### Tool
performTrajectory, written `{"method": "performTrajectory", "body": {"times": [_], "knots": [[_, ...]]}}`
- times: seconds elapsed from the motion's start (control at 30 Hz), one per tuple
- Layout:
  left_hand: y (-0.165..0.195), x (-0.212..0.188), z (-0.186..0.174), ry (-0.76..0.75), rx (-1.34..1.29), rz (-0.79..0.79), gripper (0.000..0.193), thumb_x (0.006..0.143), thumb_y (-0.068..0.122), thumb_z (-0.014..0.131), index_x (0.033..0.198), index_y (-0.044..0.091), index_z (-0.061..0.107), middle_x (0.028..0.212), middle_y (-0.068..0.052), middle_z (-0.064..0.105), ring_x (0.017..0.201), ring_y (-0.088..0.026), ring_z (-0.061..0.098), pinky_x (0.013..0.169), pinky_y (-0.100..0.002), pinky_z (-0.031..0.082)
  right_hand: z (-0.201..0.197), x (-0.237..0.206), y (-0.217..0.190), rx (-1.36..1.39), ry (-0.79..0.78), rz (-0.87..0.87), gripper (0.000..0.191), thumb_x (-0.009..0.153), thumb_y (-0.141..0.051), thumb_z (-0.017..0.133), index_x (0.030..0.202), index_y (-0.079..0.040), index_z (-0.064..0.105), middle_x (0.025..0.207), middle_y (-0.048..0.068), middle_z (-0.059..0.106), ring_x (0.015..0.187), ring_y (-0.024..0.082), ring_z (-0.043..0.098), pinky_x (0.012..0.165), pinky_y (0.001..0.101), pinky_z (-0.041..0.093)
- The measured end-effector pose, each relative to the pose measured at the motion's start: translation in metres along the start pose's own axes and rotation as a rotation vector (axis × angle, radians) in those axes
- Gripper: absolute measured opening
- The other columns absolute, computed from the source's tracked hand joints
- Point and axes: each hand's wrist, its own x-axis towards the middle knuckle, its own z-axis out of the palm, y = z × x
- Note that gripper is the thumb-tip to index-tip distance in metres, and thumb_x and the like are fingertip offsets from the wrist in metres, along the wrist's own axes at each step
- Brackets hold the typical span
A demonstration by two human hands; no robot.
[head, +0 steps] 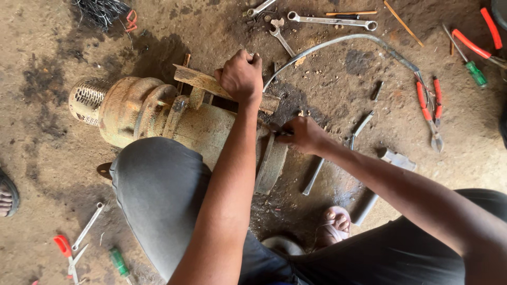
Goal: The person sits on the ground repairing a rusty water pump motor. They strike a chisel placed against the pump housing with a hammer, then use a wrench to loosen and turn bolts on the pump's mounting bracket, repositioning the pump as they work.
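Note:
A rusty greenish pump body [153, 113] lies on its side on the dirt floor, with a perforated strainer [87, 100] at its left end. My left hand [241, 76] grips the flat mounting plate [206, 82] on top of it. My right hand [303, 134] is closed around a thin dark tool at the pump's right flange [272, 163]; the tool's tip is hidden. My knee in grey trousers [158, 190] covers the pump's near side.
Spanners [330, 21] and a curved hose [338, 42] lie at the top. Red-handled pliers [428, 105] and a green screwdriver [475, 71] are on the right. More tools [79, 245] lie at the bottom left. My sandalled foot [335, 221] is below the pump.

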Motion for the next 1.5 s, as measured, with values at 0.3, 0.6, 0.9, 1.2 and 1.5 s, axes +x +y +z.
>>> {"method": "performTrajectory", "body": {"times": [0.3,0.6,0.9,1.2,1.5], "knots": [[-0.001,0.0,0.004,0.051,-0.006,0.032,0.025,0.076,0.036,0.089,0.072,0.024,0.067,0.065,0.007,0.069,0.051,-0.008,0.054,0.079,-0.035,0.04,0.003,0.006,0.007,-0.035,-0.038,0.055,0.028,0.095,-0.039,0.072,0.104,-0.013,0.076,0.091,0.011,0.076,0.066,0.015,0.064,0.058,0.0312,0.062],[-0.002,-0.001,0.003,0.055,-0.037,0.029,0.031,0.079,0.036,0.089,0.069,0.023,0.063,0.059,0.005,0.064,0.05,-0.01,0.05,0.08,-0.035,0.04,0.007,0.011,0.014,0.084,-0.016,0.059,0.028,0.09,-0.042,0.073,0.102,-0.018,0.075,0.096,0.004,0.075,0.071,0.014,0.068,0.06,0.0305,0.064],[-0.001,0.0,0.001,0.07,-0.043,0.029,0.029,0.079,0.036,0.089,0.07,0.023,0.064,0.061,0.006,0.065,0.05,-0.009,0.051,0.08,-0.035,0.04,0.007,0.012,0.011,0.064,-0.032,0.046,0.04,0.087,-0.054,0.07,0.112,-0.022,0.073,0.093,0.002,0.073,0.067,0.014,0.065,0.055,0.0304,0.062],[0.002,0.002,-0.002,0.099,-0.056,0.029,0.028,0.079,0.037,0.087,0.069,0.023,0.064,0.062,0.008,0.067,0.051,-0.008,0.053,0.083,-0.036,0.041,-0.019,0.0,0.058,-0.389,-0.158,0.192,0.031,0.092,-0.04,0.076,0.112,-0.017,0.076,0.087,0.004,0.071,0.067,0.015,0.059,0.054,0.0301,0.052],[0.003,0.005,-0.007,0.062,-0.023,0.009,0.027,0.078,0.036,0.088,0.07,0.024,0.066,0.064,0.007,0.07,0.05,-0.008,0.054,0.086,-0.037,0.042,-0.021,-0.016,0.122,-0.387,-0.015,0.295,0.038,0.095,-0.041,0.072,0.123,-0.015,0.07,0.084,0.007,0.07,0.057,0.015,0.055,0.05,0.0301,0.052]]}}
